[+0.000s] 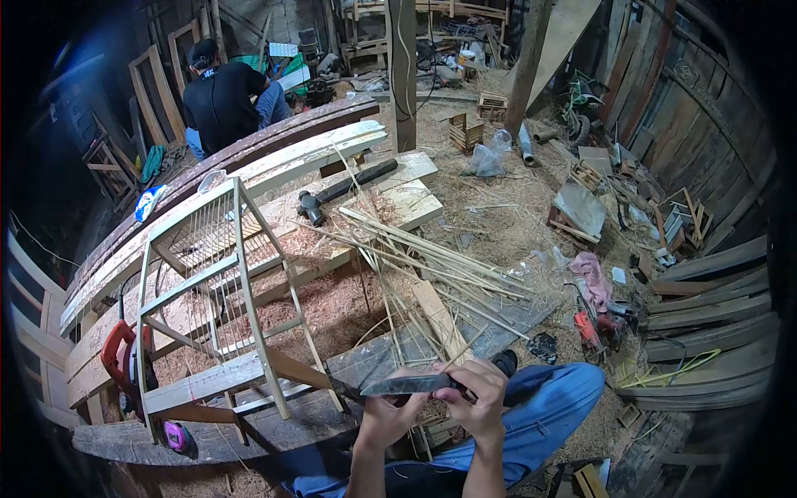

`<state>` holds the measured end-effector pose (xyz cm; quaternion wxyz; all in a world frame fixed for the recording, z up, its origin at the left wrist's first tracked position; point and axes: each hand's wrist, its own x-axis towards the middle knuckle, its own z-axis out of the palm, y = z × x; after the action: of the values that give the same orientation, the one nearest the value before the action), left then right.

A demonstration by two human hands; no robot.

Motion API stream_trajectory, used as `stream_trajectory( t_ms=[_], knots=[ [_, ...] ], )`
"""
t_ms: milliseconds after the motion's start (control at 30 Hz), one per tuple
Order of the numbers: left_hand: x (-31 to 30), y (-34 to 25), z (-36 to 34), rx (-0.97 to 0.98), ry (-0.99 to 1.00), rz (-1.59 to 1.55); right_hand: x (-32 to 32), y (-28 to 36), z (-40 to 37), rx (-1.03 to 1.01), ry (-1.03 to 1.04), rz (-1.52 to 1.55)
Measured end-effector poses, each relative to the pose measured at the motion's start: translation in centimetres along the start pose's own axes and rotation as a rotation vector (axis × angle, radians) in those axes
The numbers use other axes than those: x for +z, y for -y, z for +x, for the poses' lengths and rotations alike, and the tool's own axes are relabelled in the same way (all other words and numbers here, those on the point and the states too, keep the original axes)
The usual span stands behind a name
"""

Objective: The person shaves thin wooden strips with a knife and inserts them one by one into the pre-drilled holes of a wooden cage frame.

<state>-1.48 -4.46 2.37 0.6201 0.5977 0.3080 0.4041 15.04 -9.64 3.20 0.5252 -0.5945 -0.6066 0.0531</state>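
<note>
In front of my lap, my right hand point(477, 397) grips the handle end of a knife point(407, 385), whose broad dark blade points left. Beneath the blade, my left hand point(388, 417) is closed, its thumb close to the knife's edge. A thin wooden stick point(466, 346) slants up from between the hands and lines up with the left hand's grip; its lower part is hidden by the blade and fingers. Just beyond lie a flat wooden board point(440, 319) and a loose bundle of thin strips point(448, 256).
Left stands a slatted wooden frame point(249, 290), with an orange power tool point(120, 357) and a purple tape measure point(176, 436) near it. A hammer point(349, 187) lies on thick planks. A red power tool point(588, 330) sits right. Another person point(224, 100) crouches at the back left.
</note>
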Motion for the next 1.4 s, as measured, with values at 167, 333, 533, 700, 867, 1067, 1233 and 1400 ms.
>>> stream_trajectory(
  t_ms=[167, 333, 533, 700, 867, 1067, 1233, 1400],
  knots=[
    [0.6, -1.8, -0.1, -0.103, -0.034, -0.094, -1.2, -0.6, -0.1, -0.015, -0.029, -0.078],
    [-2.2, -6.4, -3.0, -0.184, 0.164, -0.117, -6.1, -6.9, -2.7, 0.435, -0.449, -0.308],
    [0.0, -3.9, -0.5, -0.296, -0.128, -0.030, -5.6, -5.5, -3.3, 0.374, -0.469, -0.118],
    [0.4, -4.5, -0.2, -0.321, -0.133, -0.017, -2.1, -1.9, -1.1, 0.267, -0.248, 0.019],
    [0.5, -3.8, -0.2, -0.321, -0.074, -0.049, -1.1, 0.3, 0.0, 0.184, -0.107, 0.013],
    [0.7, -3.5, -0.1, -0.273, -0.054, -0.048, -0.4, 0.7, 0.4, 0.110, -0.178, -0.034],
    [0.6, -3.2, 0.1, -0.255, -0.055, 0.001, -0.7, 0.9, 0.3, 0.147, -0.158, -0.082],
    [0.7, -2.6, 0.3, -0.214, -0.063, -0.014, -0.7, 0.8, 0.6, 0.119, -0.187, -0.150]
  ],
)
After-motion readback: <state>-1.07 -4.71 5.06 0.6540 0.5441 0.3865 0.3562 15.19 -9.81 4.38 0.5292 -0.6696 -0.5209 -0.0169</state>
